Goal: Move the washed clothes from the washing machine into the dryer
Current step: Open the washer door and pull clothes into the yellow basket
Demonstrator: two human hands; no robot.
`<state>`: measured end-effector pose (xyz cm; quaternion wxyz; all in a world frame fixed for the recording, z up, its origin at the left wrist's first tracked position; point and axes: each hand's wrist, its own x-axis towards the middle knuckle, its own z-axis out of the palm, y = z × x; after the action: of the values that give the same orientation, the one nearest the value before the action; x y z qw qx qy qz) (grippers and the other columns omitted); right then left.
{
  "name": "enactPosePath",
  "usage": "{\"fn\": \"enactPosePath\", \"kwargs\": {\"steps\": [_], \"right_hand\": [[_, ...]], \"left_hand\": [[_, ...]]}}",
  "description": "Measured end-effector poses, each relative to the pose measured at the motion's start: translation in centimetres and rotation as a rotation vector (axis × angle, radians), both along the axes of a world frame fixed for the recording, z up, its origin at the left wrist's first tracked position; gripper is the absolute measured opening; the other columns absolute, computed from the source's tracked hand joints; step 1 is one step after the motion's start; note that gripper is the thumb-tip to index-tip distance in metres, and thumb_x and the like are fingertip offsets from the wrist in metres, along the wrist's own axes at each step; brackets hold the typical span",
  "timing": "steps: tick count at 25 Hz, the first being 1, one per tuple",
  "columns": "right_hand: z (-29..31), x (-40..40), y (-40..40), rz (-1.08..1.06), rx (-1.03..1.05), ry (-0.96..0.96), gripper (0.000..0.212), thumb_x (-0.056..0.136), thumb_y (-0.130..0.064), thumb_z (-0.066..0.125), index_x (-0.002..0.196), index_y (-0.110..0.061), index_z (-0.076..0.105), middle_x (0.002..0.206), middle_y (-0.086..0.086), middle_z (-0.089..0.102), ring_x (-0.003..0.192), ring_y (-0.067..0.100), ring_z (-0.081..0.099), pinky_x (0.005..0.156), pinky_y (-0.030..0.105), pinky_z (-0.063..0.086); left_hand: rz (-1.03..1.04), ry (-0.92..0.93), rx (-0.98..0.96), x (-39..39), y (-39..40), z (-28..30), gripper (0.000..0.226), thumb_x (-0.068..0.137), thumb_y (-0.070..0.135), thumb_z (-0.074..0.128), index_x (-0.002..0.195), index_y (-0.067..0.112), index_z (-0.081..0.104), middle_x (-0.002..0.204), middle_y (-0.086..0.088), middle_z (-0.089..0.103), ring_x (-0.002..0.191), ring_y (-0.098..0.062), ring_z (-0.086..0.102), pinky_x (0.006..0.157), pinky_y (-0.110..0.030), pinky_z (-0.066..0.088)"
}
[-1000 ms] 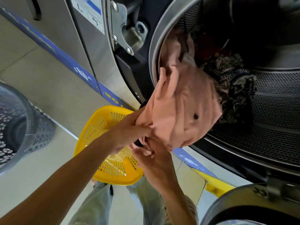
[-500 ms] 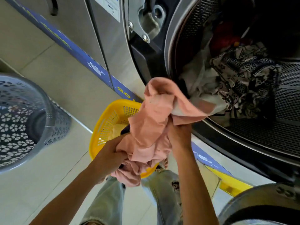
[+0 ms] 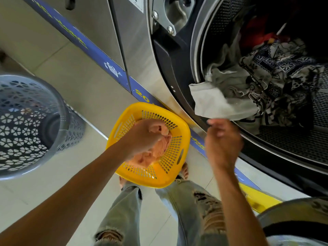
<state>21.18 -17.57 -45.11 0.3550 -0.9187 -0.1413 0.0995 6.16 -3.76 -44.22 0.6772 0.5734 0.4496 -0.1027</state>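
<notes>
Head view: left hand grips pink garment inside yellow basket.

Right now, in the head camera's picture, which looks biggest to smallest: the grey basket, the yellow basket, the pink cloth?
1. grey basket, though cut off at the left edge and nearer the camera, so its lead over the yellow one is unsure.
2. yellow basket.
3. pink cloth, bunched inside the yellow basket and partly hidden under the left hand.

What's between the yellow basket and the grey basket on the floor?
Only bare floor tile between the yellow basket and grey basket, seen in the head view.
</notes>
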Motion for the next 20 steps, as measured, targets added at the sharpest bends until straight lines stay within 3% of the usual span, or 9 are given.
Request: {"fn": "enactPosePath", "kwargs": {"steps": [2,4,5,8,11,13,16,19,20], "right_hand": [[1.0,6.4,1.0,-0.016,0.015,-0.01,0.028,0.083,-0.027,0.065,0.111,-0.026,0.065,0.118,0.01,0.065,0.094,0.022,0.065,0.071,0.017,0.048],[1.0,11.5,1.9,-0.001,-0.145,0.097,0.064,0.071,-0.057,0.067,0.128,-0.032,0.055,0.132,0.009,0.058,0.111,0.025,0.061,0.087,0.034,0.053],[0.7,12.9,1.9,0.028,-0.258,0.119,0.071,0.066,-0.062,0.065,0.129,-0.031,0.055,0.132,0.009,0.059,0.116,0.027,0.059,0.092,0.037,0.052],[1.0,13.6,1.9,0.056,-0.431,0.012,0.033,0.08,-0.035,0.065,0.109,-0.022,0.069,0.116,0.009,0.069,0.106,0.028,0.063,0.076,0.027,0.043],[2.2,9.1,0.5,0.035,-0.178,0.203,0.014,0.082,-0.009,0.065,0.084,-0.021,0.071,0.092,0.0,0.074,0.09,0.024,0.069,0.067,0.025,0.047],[3.9,4.2,-0.7,0.071,0.132,0.421,0.006,0.076,-0.013,0.071,0.081,-0.017,0.072,0.082,-0.002,0.076,0.079,0.013,0.07,0.066,0.022,0.05],[5.3,-2.6,-2.2,0.193,0.182,0.623,0.011,0.068,-0.023,0.073,0.077,-0.017,0.071,0.073,-0.001,0.073,0.068,0.007,0.062,0.063,0.022,0.048],[6.9,-3.9,-3.0,0.372,0.054,0.81,0.01,0.07,-0.02,0.072,0.08,-0.023,0.072,0.083,0.01,0.075,0.083,0.017,0.071,0.077,0.034,0.052],[7.6,-2.5,-3.3,0.401,0.064,0.783,0.014,0.074,-0.013,0.072,0.083,-0.024,0.073,0.086,0.009,0.076,0.086,0.017,0.072,0.079,0.034,0.052]], "left_hand": [[-0.04,-0.028,0.025,1.9,-0.1,0.6,0.046,0.089,0.011,0.054,0.128,0.035,0.058,0.13,0.006,0.061,0.107,-0.017,0.064,0.073,-0.04,0.062],[-0.063,-0.065,0.025,3.5,-0.4,1.0,0.049,0.09,0.01,0.052,0.133,0.035,0.054,0.134,0.004,0.057,0.108,-0.022,0.066,0.071,-0.035,0.062],[-0.088,-0.079,0.018,4.0,-0.7,1.5,0.049,0.091,0.009,0.052,0.133,0.035,0.054,0.134,0.004,0.056,0.109,-0.025,0.066,0.071,-0.035,0.061],[-0.131,-0.096,-0.011,4.9,-1.3,2.3,0.046,0.092,0.012,0.054,0.129,0.039,0.056,0.133,0.009,0.056,0.11,-0.013,0.064,0.076,-0.035,0.061],[-0.038,-0.152,-0.028,5.6,-1.9,3.1,0.038,0.094,0.015,0.054,0.124,0.039,0.059,0.131,0.009,0.058,0.108,-0.013,0.064,0.082,-0.041,0.06],[0.145,-0.186,-0.078,6.6,-2.1,3.9,0.034,0.093,0.027,0.061,0.124,0.04,0.057,0.126,0.004,0.058,0.102,-0.018,0.066,0.079,-0.043,0.06],[0.173,-0.253,-0.128,7.3,-2.2,3.9,0.055,0.076,0.04,0.077,0.125,0.047,0.053,0.11,0.005,0.068,0.071,-0.005,0.069,0.066,-0.024,0.056],[-0.035,-0.259,0.01,6.8,-2.6,4.0,0.047,0.078,0.008,0.076,0.109,0.04,0.06,0.083,0.025,0.072,0.071,0.013,0.065,0.061,-0.002,0.045],[-0.055,-0.244,0.047,6.5,-2.6,4.0,0.048,0.078,-0.001,0.071,0.104,0.038,0.062,0.079,0.025,0.072,0.073,0.006,0.068,0.06,-0.004,0.046]]}}
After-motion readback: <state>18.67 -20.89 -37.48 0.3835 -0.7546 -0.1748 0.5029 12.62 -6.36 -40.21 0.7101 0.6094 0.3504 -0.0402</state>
